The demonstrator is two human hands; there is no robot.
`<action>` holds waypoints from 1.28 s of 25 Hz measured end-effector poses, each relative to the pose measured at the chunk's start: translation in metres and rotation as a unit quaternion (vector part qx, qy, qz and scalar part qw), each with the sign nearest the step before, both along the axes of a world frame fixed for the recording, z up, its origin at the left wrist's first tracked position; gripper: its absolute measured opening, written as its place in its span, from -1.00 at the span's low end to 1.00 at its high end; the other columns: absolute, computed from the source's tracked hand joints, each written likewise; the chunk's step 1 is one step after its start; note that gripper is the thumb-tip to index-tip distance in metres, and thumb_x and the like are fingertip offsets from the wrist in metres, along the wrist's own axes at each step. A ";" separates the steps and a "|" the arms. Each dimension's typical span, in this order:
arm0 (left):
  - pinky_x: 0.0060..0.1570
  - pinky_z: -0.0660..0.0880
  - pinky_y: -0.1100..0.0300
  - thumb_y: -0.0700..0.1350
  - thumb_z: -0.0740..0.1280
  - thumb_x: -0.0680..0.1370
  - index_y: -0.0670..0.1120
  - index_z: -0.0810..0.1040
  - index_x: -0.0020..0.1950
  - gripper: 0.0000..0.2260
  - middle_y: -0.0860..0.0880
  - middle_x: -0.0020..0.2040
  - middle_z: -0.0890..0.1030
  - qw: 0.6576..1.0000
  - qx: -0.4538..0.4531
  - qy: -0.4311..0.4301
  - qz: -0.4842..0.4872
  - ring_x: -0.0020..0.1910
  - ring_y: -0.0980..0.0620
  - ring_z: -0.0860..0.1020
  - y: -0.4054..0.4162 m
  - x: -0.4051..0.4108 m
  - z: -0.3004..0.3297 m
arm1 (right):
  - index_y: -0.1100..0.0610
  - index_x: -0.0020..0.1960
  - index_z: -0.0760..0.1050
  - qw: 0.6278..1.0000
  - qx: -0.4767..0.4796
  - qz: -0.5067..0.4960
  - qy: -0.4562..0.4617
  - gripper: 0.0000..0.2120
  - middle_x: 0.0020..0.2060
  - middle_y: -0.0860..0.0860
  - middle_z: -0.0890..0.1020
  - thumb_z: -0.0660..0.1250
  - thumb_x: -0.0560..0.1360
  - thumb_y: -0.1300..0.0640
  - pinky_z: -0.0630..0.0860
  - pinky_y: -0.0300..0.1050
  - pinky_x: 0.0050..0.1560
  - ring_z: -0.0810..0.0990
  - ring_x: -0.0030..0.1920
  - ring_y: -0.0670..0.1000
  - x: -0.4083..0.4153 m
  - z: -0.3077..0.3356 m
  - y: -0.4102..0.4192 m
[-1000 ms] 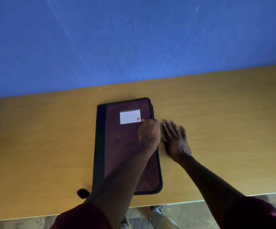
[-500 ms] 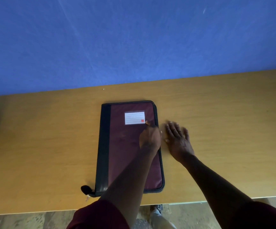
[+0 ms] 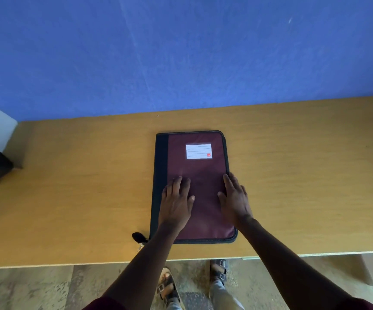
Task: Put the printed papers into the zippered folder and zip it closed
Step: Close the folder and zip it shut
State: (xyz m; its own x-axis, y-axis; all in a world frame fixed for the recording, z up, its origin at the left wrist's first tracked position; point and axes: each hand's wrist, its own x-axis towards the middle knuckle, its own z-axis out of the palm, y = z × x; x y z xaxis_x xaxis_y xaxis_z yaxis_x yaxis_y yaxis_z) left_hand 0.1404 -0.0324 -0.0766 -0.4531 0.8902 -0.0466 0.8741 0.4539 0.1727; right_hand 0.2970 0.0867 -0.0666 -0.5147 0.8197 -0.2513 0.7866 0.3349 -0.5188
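Now both hands are lying flat w/ straight fingers on the folder (image 3: 201, 171): left hand (image 3: 175, 203) nr the black spine, right hand (image 3: 235, 201) at the zip edge. Folder's lying closed on the wooden desk (image 3: 80, 186), long axis running away from the person. Zip pull (image 3: 138, 237) is sticking out nr-left, closer to left hand. Maroon fabric, rounded corners, white label (image 3: 199, 151) further up. Papers not visible.

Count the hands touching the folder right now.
2. The left hand lies flat on the folder near its dark spine; the right hand lies flat along its right edge.
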 end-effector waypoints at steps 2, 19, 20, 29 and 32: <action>0.47 0.24 -0.03 0.08 0.12 0.65 -0.03 0.25 0.54 -0.53 -0.09 0.52 0.26 1.000 0.002 -0.004 -0.004 0.51 -0.12 0.23 -0.027 -0.008 -0.001 | 0.13 0.61 0.01 0.999 0.020 0.023 -0.031 -0.36 0.61 0.08 -0.04 0.18 0.62 0.06 -0.09 0.05 0.58 -0.08 0.61 0.10 -0.002 -0.002 -0.025; 0.24 0.49 0.17 -0.35 0.28 0.47 0.00 0.52 0.35 -0.51 0.12 0.31 0.51 0.964 0.055 -0.247 -0.076 0.28 0.14 0.48 -0.182 -0.076 0.009 | 0.06 0.18 0.42 0.995 0.012 0.082 0.052 -0.78 0.04 -0.02 0.50 0.24 0.55 0.23 0.53 -0.08 -0.06 0.49 -0.03 0.00 -0.064 0.000 -0.210; 0.27 0.47 0.21 -0.35 0.29 0.47 -0.01 0.54 0.34 -0.52 0.12 0.30 0.52 0.962 0.055 -0.255 -0.079 0.29 0.15 0.47 -0.185 -0.080 0.009 | 0.05 0.15 0.41 0.995 -0.004 0.079 0.052 -0.83 0.02 -0.03 0.49 0.24 0.57 0.20 0.53 -0.08 -0.13 0.50 -0.07 -0.01 -0.067 0.001 -0.216; 0.11 0.50 0.25 -0.28 0.41 0.43 -0.01 0.62 0.20 -0.63 0.10 0.13 0.60 0.950 0.026 -0.290 -0.108 0.12 0.17 0.53 -0.195 -0.099 0.005 | 0.07 0.08 0.48 0.995 -0.007 0.094 0.043 -0.79 -0.06 0.00 0.61 0.32 0.55 -0.03 0.40 -0.18 -0.29 0.59 -0.19 0.01 -0.086 -0.001 -0.250; -0.02 0.55 0.15 -0.22 0.46 0.45 0.02 0.65 0.10 -0.74 0.11 0.02 0.64 0.943 0.022 -0.317 -0.104 -0.04 0.18 0.58 -0.191 -0.103 0.007 | 0.05 0.16 0.42 0.996 -0.018 0.079 0.036 -0.65 0.03 0.00 0.61 0.41 0.49 -0.08 0.54 -0.12 -0.19 0.62 -0.08 0.04 -0.094 0.002 -0.257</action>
State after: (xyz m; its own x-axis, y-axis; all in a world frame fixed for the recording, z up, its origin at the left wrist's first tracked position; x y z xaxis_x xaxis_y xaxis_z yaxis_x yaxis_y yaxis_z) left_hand 0.0377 -0.2237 -0.0700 -0.1624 0.9643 -0.2092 0.6585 0.2638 0.7048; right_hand 0.2031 -0.1707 -0.0651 -0.6535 0.7187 -0.2375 0.6867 0.4310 -0.5854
